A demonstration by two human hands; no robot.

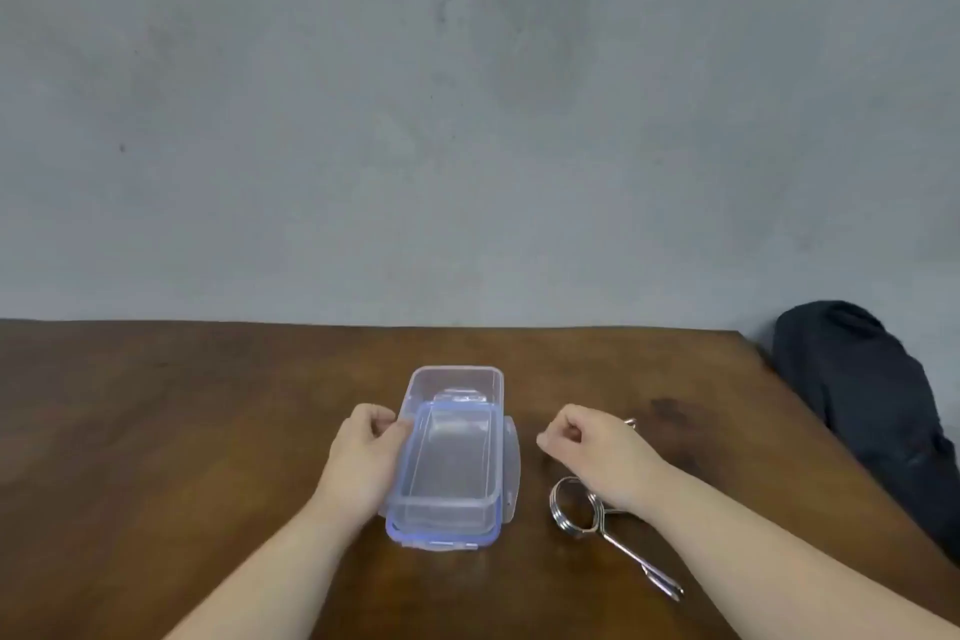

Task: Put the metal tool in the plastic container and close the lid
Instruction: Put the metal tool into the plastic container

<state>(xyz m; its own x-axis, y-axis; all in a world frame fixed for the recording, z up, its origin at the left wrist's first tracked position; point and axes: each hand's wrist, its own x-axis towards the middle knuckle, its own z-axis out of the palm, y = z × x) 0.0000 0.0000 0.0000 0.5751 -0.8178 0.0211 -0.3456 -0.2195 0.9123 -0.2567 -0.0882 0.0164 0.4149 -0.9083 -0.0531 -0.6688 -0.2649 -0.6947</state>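
A clear plastic container (458,379) stands in the middle of the brown table (208,431). Its blue-rimmed lid (444,528) lies loosely over it, shifted toward me so the far end of the container shows. My left hand (363,457) grips the lid's left edge. The metal tool (574,509), a wire coil with long thin arms, lies on the table to the right of the container. My right hand (597,452) hovers over the tool with its fingers curled and nothing visible in them; its wrist hides part of the tool.
A dark bag or cloth (857,405) sits off the table's right edge against the grey wall (467,120). The table's back edge runs along the wall just beyond the container.
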